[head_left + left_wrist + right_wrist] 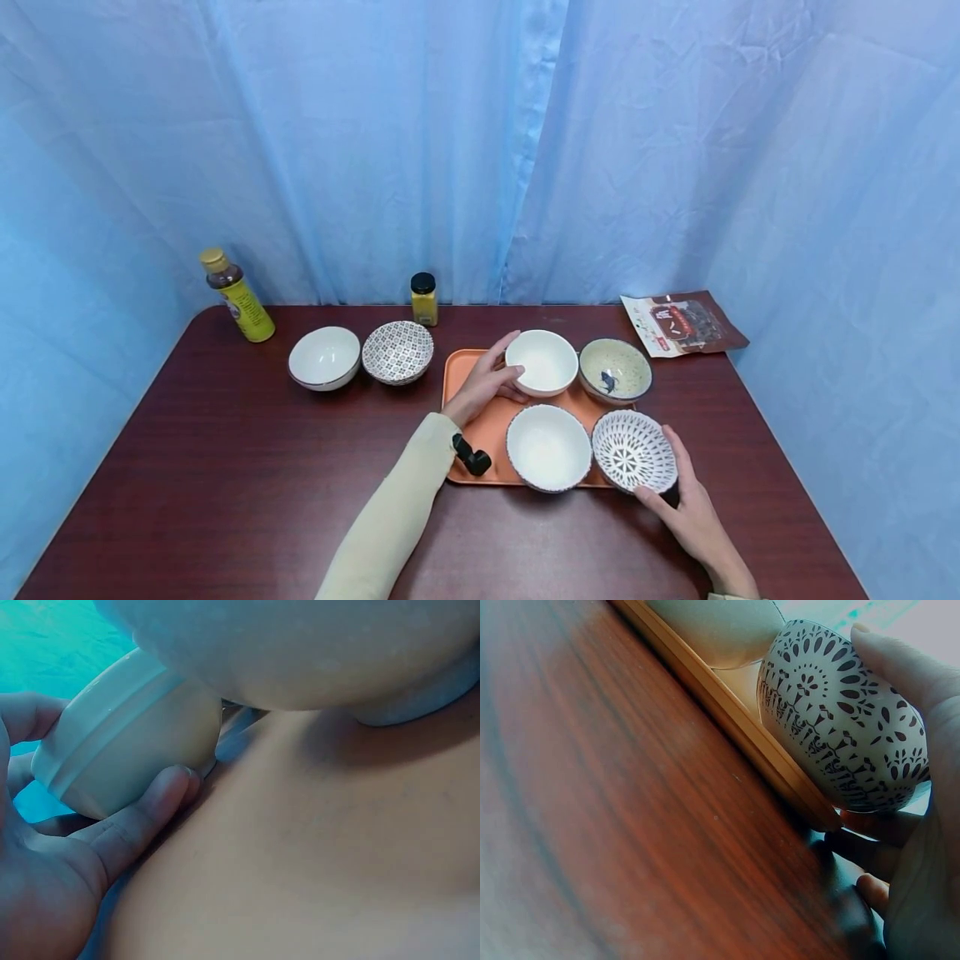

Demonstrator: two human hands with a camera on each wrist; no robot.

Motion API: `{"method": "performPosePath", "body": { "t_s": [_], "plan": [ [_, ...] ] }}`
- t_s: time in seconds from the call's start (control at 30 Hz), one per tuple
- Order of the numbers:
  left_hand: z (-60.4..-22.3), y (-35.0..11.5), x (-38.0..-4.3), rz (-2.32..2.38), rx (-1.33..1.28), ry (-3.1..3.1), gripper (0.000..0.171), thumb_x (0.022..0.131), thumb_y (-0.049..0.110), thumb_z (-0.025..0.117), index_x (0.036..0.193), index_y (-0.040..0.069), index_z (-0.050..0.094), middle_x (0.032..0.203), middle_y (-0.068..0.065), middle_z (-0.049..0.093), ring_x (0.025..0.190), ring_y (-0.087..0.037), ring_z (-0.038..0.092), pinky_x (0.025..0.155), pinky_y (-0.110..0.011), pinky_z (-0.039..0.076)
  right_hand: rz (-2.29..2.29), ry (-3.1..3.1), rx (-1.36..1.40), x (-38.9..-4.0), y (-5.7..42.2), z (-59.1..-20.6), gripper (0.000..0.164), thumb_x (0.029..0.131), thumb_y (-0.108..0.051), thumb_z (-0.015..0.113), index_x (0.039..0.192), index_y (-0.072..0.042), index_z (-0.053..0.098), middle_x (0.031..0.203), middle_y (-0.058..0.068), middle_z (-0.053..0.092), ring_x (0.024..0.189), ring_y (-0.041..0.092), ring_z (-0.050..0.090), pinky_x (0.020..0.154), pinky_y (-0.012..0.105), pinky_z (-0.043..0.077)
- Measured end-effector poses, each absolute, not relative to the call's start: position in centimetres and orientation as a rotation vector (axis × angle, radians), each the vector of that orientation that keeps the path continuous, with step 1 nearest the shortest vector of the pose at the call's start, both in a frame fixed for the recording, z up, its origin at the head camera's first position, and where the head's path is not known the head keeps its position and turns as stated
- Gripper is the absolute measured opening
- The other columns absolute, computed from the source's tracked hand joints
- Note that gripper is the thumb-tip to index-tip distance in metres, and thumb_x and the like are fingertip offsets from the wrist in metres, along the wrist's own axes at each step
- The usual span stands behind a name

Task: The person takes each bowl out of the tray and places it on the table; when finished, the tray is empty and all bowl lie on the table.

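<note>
My left hand (486,383) grips the left side of a plain white bowl (542,363) over the back of an orange tray (491,429). In the left wrist view the bowl (139,742) sits between thumb and fingers, its side tilted. At the tray's front right corner, my right hand (692,500) holds a black-and-white patterned bowl (633,451) by its right side. The right wrist view shows dark petal shapes on that bowl's outside (840,720), close over the tray's edge. A second white bowl (549,447) and a speckled bowl with a blue fish (615,371) stand beside them.
Left of the tray are a white bowl (325,359) and a small-patterned bowl (398,352). Behind stand a yellow-labelled bottle (243,302) and a black-lidded jar (423,300). A snack packet (684,323) lies at the back right. Blue curtains (390,150) enclose the table.
</note>
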State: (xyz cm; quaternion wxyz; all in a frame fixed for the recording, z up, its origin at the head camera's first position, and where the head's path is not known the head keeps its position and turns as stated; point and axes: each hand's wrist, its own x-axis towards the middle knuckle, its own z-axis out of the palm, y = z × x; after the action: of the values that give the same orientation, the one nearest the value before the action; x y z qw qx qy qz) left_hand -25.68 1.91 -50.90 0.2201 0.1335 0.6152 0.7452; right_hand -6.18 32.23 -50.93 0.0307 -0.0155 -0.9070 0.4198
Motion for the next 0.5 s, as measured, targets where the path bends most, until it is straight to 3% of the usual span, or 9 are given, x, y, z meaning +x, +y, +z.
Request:
{"method": "performPosePath", "body": {
  "t_s": [0.5],
  "plan": [
    [-50.7, 1.89, -25.45, 2.121, 0.319, 1.71, 0.068, 0.099, 0.008, 0.053, 0.16, 0.021, 0.026, 0.155, -0.023, 0.038, 0.071, -0.018, 0.071, 0.072, -0.039, 0.065, 1.299, -2.797, -0.05, -6.21, 32.24, -50.93, 0.095, 0.093, -0.028, 0.068, 0.163, -0.029, 0.003, 0.167, 0.018, 0.017, 0.136, -0.019, 0.013, 0.097, -0.006, 0.011]
  ]
}}
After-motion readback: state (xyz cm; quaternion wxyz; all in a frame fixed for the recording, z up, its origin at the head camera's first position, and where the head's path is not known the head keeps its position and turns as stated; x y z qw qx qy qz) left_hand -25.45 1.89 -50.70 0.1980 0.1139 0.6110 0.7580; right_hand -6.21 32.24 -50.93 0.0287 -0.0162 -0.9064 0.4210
